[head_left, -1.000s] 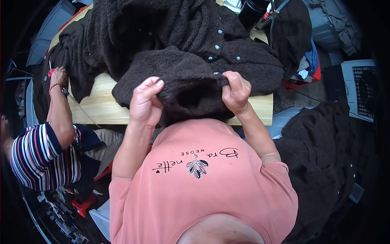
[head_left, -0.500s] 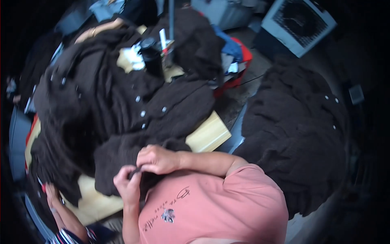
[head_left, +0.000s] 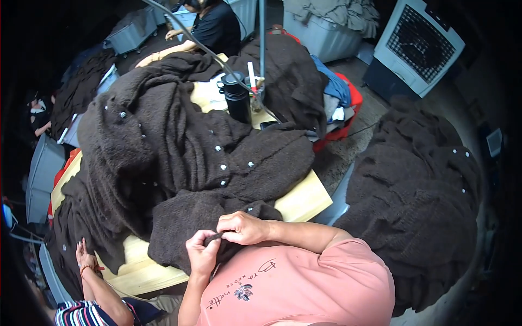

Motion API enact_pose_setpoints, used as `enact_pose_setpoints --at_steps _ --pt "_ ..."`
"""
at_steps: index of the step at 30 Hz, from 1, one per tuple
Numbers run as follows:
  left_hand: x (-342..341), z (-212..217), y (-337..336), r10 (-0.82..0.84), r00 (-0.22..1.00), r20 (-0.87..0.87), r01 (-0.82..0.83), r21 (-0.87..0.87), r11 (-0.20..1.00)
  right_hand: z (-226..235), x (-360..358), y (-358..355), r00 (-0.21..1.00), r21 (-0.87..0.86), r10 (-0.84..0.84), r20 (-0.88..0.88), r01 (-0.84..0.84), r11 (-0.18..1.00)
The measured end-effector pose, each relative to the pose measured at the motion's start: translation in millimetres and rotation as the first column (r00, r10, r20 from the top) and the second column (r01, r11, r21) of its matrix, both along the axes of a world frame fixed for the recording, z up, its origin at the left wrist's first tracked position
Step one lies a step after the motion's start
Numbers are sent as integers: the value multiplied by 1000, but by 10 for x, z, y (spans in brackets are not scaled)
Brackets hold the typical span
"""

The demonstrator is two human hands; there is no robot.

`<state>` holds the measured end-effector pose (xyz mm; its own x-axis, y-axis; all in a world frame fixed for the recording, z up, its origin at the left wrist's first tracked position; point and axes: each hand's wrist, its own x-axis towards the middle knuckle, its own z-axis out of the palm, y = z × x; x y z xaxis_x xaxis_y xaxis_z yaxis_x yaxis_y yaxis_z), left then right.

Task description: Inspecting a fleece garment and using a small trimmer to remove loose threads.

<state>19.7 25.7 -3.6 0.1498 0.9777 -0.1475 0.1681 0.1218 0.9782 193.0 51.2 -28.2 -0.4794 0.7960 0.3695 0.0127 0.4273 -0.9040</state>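
Observation:
In front of my chest, a dark brown fuzzy knit garment [head_left: 179, 231] with shiny buttons lies over the near edge of the table. My left hand [head_left: 202, 251] pinches a small fold of its edge between thumb and fingers. Right beside it, my right hand [head_left: 242, 227] is closed on the same edge, knuckles up. The two hands nearly touch, with a short dark strip of knit between them. What lies under the right fingers is hidden.
More brown garments [head_left: 136, 125] cover the pale wooden table [head_left: 307, 198], around a black bottle [head_left: 236, 98]. Another brown pile [head_left: 413, 201] stands to my right. A co-worker's hand [head_left: 86, 255] rests on knit at left; another person [head_left: 215, 27] works at the far side. An air cooler [head_left: 410, 49] stands far right.
The whole view has shifted, so everything sits lower and further right. My hands keep hold of the garment edge. The co-worker's hand at left has moved and its fingers now stretch out.

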Motion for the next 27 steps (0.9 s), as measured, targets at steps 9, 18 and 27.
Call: enact_pose_setpoints --at_steps 9,18,27 --pt "29 35 -108 11 997 -70 -9 27 1000 53 -28 -136 960 274 -151 237 83 958" --pt "-56 -207 -149 -186 981 -47 185 -24 982 -87 -80 -234 998 25 -10 66 9 1000" --pt "-146 97 79 177 799 574 -32 -254 967 -273 284 126 961 -25 -252 109 257 966"
